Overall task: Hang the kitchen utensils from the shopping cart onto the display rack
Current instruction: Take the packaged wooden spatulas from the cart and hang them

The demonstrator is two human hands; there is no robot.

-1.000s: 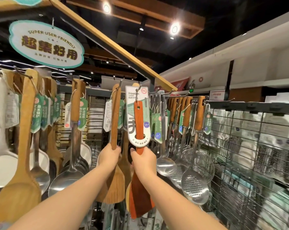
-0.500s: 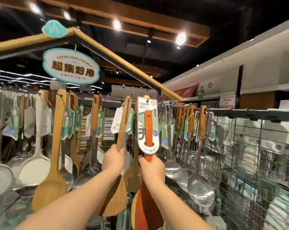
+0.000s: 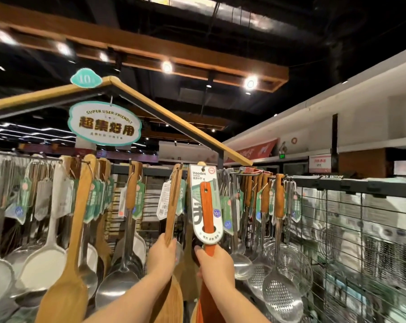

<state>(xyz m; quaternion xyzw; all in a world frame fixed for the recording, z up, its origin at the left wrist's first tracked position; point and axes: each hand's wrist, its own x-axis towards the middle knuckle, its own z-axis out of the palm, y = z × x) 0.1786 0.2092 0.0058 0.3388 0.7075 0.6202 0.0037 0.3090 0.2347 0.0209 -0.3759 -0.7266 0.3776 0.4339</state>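
This is a shop, a kitchenware aisle. Below the oval hanging sign (image 3: pixel 104 123) reading "SUPER USER-FRIENDLY", ladles (image 3: pixel 119 289), skimmers (image 3: pixel 281 297) and wooden spatulas (image 3: pixel 66 287) hang in rows, each with a printed tag (image 3: pixel 22 206). Right of the sign stands a wire grid panel (image 3: pixel 372 241), and above it ceiling spotlights (image 3: pixel 250 83) shine

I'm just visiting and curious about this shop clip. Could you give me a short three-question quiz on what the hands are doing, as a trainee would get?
1. True or false: the left hand holds nothing.
2. The handle of the carded spatula gripped by the right hand is: A green, B reddish-orange, C black.
3. Fill in: the white card on it reads, at the top, ____.

Key: 1 false, it grips a pale spatula; 2 B; 3 Wooden.
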